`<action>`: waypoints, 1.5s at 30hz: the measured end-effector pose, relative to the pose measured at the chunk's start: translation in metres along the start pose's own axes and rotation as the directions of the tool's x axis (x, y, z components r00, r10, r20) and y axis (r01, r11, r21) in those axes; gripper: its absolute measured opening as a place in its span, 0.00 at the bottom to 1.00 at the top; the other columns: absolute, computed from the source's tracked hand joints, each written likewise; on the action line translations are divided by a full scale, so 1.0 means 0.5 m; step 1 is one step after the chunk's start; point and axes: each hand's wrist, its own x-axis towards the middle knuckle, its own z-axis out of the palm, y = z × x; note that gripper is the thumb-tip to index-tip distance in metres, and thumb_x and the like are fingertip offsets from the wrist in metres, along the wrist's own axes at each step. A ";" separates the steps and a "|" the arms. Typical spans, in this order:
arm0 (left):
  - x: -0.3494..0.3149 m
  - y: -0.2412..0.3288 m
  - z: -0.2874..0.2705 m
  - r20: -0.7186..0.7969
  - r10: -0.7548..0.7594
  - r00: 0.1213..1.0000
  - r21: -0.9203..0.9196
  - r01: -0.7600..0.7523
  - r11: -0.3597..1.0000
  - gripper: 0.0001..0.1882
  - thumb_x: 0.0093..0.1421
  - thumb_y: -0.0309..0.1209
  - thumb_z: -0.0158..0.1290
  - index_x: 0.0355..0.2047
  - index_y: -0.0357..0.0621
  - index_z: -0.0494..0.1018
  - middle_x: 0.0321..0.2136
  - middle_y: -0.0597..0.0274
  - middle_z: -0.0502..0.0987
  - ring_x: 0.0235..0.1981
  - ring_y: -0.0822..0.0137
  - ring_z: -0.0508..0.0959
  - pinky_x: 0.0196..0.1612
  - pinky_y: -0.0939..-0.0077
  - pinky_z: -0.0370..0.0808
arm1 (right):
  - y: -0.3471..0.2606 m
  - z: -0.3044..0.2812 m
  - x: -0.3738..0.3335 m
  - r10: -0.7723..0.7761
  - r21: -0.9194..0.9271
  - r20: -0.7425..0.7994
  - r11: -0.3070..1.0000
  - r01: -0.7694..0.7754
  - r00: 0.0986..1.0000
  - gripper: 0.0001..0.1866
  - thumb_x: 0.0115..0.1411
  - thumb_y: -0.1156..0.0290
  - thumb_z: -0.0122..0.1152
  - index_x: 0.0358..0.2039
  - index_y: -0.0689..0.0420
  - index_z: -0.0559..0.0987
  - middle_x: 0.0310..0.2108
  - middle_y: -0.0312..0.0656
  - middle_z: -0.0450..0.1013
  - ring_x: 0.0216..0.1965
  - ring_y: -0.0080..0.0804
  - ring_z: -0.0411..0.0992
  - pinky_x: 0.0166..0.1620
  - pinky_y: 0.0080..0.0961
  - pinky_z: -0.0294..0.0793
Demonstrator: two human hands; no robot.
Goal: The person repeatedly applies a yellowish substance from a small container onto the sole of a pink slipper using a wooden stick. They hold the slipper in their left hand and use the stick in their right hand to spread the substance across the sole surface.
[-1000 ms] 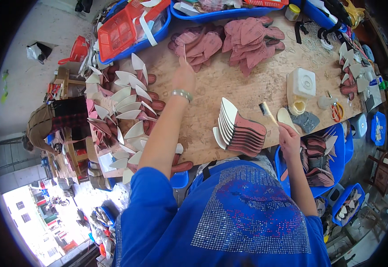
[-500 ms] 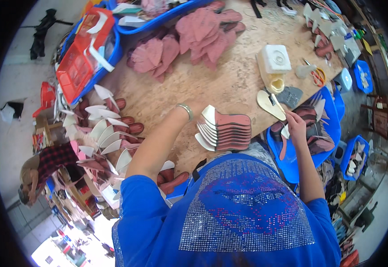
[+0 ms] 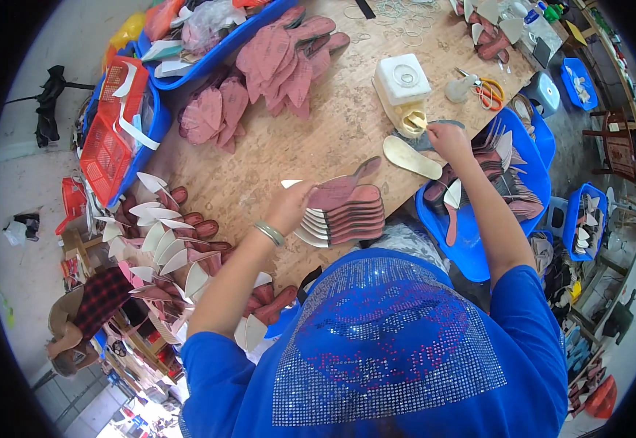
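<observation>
My left hand point(image 3: 287, 209) grips the white-tipped end of a reddish insole point(image 3: 338, 191), lifted over a neat stack of similar insoles point(image 3: 354, 223) with white ends. My right hand point(image 3: 449, 141) is closed around a brush, mostly hidden by the fingers, its end at the mouth of a yellowed glue pot point(image 3: 413, 123). That pot adjoins a white plastic container point(image 3: 403, 77). Below it, a cream sole-shaped piece point(image 3: 411, 159) lies on the wooden table point(image 3: 274, 160), near a dark flat piece partly covered by my right hand.
Blue tubs point(image 3: 464, 252) of shoe parts stand at the table's right edge. Orange-handled scissors point(image 3: 490, 95) lie beyond the pot. Pink piles point(image 3: 278, 58) lie at the back, white-and-red parts point(image 3: 179, 233) at left, near red baskets point(image 3: 110, 160). Another person point(image 3: 84, 321) is at far left.
My right hand has moved from over the cream piece to the glue pot's mouth. My left hand has come back toward the stack and now holds up a reddish insole.
</observation>
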 end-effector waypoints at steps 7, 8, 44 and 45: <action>0.003 0.094 0.187 0.104 -0.526 0.844 -0.728 0.425 0.538 0.14 0.68 0.37 0.40 0.47 0.43 0.68 0.37 0.66 0.76 0.31 0.74 0.76 0.28 0.82 0.76 | 0.007 -0.035 -0.048 -0.056 -0.087 0.000 0.995 0.056 0.998 0.08 0.55 0.64 0.54 0.27 0.50 0.81 0.20 0.43 0.74 0.24 0.42 0.75 0.29 0.39 0.74; 0.006 0.096 0.208 0.136 -0.548 0.825 -0.777 0.432 0.458 0.14 0.68 0.37 0.40 0.47 0.44 0.68 0.37 0.66 0.76 0.31 0.75 0.76 0.28 0.82 0.75 | 0.011 -0.037 -0.065 -0.042 -0.080 0.021 0.996 0.044 0.999 0.08 0.55 0.64 0.55 0.28 0.50 0.81 0.22 0.44 0.75 0.25 0.42 0.75 0.29 0.37 0.75; -0.019 0.119 0.295 0.293 -0.633 0.717 -0.941 0.334 -0.057 0.12 0.67 0.32 0.44 0.46 0.40 0.70 0.33 0.64 0.75 0.26 0.77 0.71 0.23 0.87 0.67 | -0.004 0.046 -0.260 0.222 0.582 0.177 0.762 -0.284 0.959 0.13 0.55 0.63 0.60 0.38 0.56 0.82 0.27 0.50 0.77 0.27 0.37 0.77 0.34 0.28 0.74; -0.017 0.119 0.293 0.249 -0.623 0.741 -0.939 0.342 0.031 0.12 0.67 0.32 0.44 0.46 0.40 0.70 0.33 0.65 0.75 0.26 0.77 0.71 0.23 0.87 0.67 | 0.007 0.048 -0.261 0.243 0.569 0.180 0.765 -0.302 0.953 0.13 0.56 0.64 0.60 0.38 0.56 0.82 0.27 0.48 0.78 0.25 0.33 0.77 0.32 0.26 0.74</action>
